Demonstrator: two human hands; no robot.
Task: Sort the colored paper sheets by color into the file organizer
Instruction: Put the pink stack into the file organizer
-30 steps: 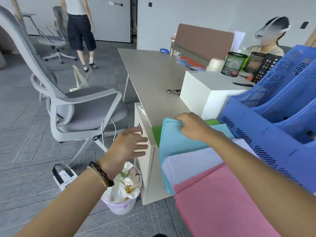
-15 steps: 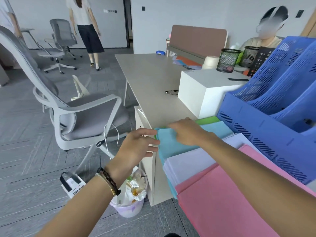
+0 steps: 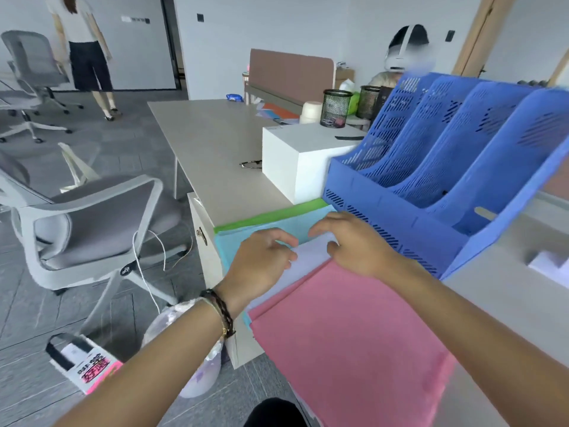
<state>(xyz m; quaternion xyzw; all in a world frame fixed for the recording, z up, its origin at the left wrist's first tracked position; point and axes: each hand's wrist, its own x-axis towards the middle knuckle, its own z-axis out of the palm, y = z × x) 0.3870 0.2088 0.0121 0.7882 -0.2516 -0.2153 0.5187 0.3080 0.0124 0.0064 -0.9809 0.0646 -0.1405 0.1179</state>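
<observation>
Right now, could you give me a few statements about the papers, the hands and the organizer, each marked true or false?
1. The pink sheets lie nearest the camera. True.
2. The file organizer is red. False: it is blue.
3. The green sheets lie at the far edge of the paper pile. True.
4. The left hand wears no wristband. False: a braided band circles its wrist.
5. The right hand is inside an organizer slot. False: it is over the papers, in front of the organizer.
</observation>
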